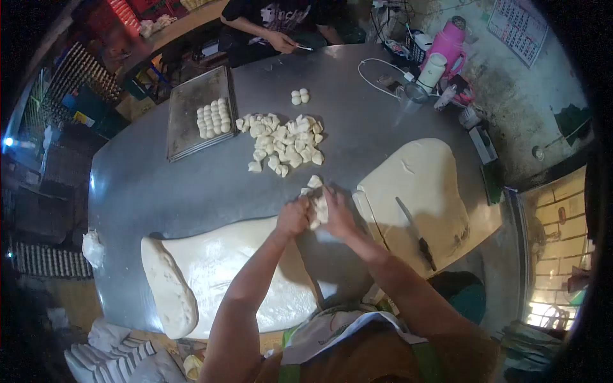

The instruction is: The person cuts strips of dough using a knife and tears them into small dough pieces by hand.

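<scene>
Currently curls left hand (293,217) and right hand (340,214) around dough (320,209), just below the centre of the frame; cannot tell how tightly. Has loose pieces (281,135) heaped above centre, balls (214,119) on a tray (184,115) at upper left, a slab (207,262) at lower left, a second slab (418,169) at right with a knife (412,225) on it, all on the bench (147,185).

My left hand (294,217) and right hand (338,216) partly hide dough pieces (320,207) as the top edge crops a co-worker (284,14).
</scene>
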Available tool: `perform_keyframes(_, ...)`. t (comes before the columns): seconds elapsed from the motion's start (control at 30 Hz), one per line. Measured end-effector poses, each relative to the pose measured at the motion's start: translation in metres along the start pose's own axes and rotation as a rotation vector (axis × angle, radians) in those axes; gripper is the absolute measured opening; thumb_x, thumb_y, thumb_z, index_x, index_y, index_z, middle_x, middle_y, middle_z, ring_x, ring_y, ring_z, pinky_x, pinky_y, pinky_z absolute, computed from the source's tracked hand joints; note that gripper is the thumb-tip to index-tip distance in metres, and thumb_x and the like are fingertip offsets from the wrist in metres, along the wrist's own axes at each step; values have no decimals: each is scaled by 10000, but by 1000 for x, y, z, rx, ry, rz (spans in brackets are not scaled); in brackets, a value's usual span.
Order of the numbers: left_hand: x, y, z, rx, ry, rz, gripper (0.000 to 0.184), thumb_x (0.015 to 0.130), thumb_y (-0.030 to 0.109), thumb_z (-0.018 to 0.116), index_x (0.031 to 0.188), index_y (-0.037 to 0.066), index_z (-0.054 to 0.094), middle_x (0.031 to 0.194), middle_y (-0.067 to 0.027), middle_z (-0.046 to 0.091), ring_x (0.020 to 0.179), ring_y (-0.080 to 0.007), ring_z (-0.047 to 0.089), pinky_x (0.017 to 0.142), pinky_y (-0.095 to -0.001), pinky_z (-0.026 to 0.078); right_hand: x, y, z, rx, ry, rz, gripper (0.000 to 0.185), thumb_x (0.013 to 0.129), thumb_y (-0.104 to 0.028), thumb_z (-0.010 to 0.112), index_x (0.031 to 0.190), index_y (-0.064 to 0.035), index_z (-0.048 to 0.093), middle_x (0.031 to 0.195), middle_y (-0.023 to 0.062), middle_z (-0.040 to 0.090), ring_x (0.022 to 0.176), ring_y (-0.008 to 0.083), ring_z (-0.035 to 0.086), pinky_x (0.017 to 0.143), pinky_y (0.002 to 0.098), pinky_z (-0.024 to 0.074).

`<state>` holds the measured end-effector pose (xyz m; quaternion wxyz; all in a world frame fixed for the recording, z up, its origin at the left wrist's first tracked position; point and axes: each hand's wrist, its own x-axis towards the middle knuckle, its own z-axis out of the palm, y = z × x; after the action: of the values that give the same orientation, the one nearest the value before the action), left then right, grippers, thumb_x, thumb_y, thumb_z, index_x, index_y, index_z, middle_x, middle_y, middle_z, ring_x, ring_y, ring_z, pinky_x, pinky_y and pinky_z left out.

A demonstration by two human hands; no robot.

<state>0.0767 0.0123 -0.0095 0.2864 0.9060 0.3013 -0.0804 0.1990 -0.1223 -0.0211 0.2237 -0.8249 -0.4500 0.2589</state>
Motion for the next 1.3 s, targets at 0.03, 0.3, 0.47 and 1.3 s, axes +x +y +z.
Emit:
perform_keyframes(0.03,18,-5,-15,-31,17,11,571,762,138,682,1275,39,452,1068,-209,662,963,-353,664,814,-464,537,29,-2,-8,3,56,-23,1144,622,-128,831,1526,-62,134,1432,276,329,1281,461,425,1031,455,437)
perform_keyframes(0.3,8,2,-75,-1454,-18,-37,552,957,490,548,1310,75,455,1125,-94,640,1008,-234,631,835,-375,519,56,-60,-68,391,443,-440,591,871,-143,659,1396,-24,414,1347,223,506,1231,371,518,1022,413,418)
perform_keyframes(0.47,-119,54,29,-1209,-552,-89,705,942,475,590,1478,108,317,1352,-161,532,1216,-239,529,1014,-387,452,-12,9,-31,283,-131,-229,307,907,-262,624,1171,-104,629,1138,164,649,1072,339,621,928,419,476)
perform_keyframes(1.3,-185,177,158,-720,78,390,477,834,180,765,1230,33,545,988,-76,642,918,-184,619,812,-310,518,-284,-39,-228,787,-40,-974,294,796,-23,711,772,-87,425,804,55,492,707,196,522,628,313,426)
